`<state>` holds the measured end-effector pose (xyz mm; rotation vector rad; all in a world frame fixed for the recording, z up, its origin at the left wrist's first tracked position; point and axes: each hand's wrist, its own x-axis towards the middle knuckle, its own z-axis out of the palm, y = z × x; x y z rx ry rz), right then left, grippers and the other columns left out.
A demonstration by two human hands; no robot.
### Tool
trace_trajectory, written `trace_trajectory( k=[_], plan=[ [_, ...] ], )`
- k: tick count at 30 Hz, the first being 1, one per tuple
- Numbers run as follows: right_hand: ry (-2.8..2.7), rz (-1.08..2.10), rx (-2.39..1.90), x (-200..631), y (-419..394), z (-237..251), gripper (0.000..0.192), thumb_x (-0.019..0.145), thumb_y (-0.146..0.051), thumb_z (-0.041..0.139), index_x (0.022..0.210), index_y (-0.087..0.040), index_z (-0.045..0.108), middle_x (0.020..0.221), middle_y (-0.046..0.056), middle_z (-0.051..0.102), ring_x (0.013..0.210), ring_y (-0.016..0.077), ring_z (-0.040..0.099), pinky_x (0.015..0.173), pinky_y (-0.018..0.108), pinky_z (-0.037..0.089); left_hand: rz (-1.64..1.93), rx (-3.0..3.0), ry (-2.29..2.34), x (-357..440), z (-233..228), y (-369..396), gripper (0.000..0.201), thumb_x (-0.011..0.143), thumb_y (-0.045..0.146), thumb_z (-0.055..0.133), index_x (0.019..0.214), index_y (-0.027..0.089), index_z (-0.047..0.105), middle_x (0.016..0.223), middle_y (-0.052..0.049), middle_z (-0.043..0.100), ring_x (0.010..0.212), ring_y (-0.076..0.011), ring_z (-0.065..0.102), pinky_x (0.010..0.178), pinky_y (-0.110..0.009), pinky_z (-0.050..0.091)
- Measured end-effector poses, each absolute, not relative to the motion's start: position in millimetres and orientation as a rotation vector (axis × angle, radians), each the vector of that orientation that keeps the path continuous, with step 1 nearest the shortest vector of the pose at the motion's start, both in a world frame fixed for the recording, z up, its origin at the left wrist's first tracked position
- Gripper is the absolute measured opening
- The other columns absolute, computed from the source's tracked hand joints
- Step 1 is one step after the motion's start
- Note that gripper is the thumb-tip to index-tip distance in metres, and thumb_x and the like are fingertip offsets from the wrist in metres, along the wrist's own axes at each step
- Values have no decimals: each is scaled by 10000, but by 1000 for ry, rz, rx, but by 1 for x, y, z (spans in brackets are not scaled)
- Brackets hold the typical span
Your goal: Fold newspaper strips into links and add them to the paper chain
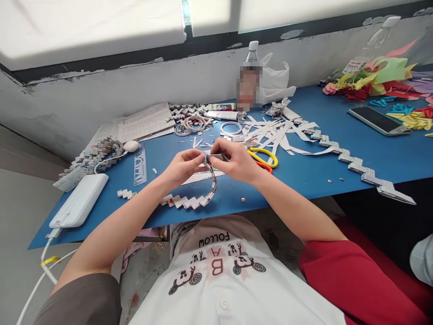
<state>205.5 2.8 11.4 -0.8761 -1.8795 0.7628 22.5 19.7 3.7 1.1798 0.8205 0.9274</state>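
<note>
Bare blue table [304, 176] lying open right of the scissors [265, 157]; paper strips [277, 133] crowding the middle; power bank [80, 199] and ruler [140, 165] blocking the left.

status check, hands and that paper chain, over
Left hand and right hand both pinching the top end of the folded paper chain. Chain hangs to the blue table. Scissors beside right hand, not touching.

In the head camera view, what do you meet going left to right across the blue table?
White power bank → clear ruler → left hand → right hand, both pinching a folded paper chain → yellow-handled scissors → long folded chain → phone.
</note>
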Motion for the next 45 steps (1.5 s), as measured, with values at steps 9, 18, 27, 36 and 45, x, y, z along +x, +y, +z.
trace_trajectory(
  k=[9, 18, 27, 36, 45],
  plan=[
    [-1704, 969, -621, 210, 8, 10, 129, 756, -159, 564, 698, -186, 452, 639, -49, 419, 562, 75, 357, 520, 227, 298, 903, 1170, 623, 15, 0, 29, 253, 623, 351, 854, 666, 162, 692, 751, -11, 674, 695, -121, 644, 671, -250, 559],
    [-1833, 853, -671, 209, 4, 11, 84, 772, -155, 559, 740, -183, 487, 628, -46, 456, 560, 76, 370, 512, 214, 299, 905, 1155, 588, 16, -3, 29, 204, 622, 327, 855, 649, 176, 721, 755, -1, 671, 619, -93, 612, 629, -239, 549],
    [-1906, 742, -736, 208, 4, 9, 82, 788, -182, 559, 751, -183, 485, 639, -40, 476, 566, 80, 390, 529, 213, 321, 954, 1173, 731, 18, -2, 27, 259, 577, 366, 871, 676, 159, 751, 807, -42, 685, 736, -145, 631, 726, -296, 549],
    [-1978, 874, -765, 218, 8, 16, 64, 798, -173, 558, 745, -170, 522, 632, -43, 478, 570, 79, 372, 539, 228, 293, 948, 1161, 738, 21, -5, 27, 229, 580, 343, 872, 684, 172, 760, 814, -39, 703, 744, -138, 640, 728, -284, 554],
    [-1978, 1013, -769, 221, 12, 19, 62, 745, -127, 551, 706, -163, 520, 649, -38, 490, 594, 82, 398, 540, 227, 289, 912, 1141, 743, 24, -4, 24, 237, 566, 338, 881, 693, 174, 766, 791, -36, 714, 723, -142, 653, 727, -301, 570]
  ],
)
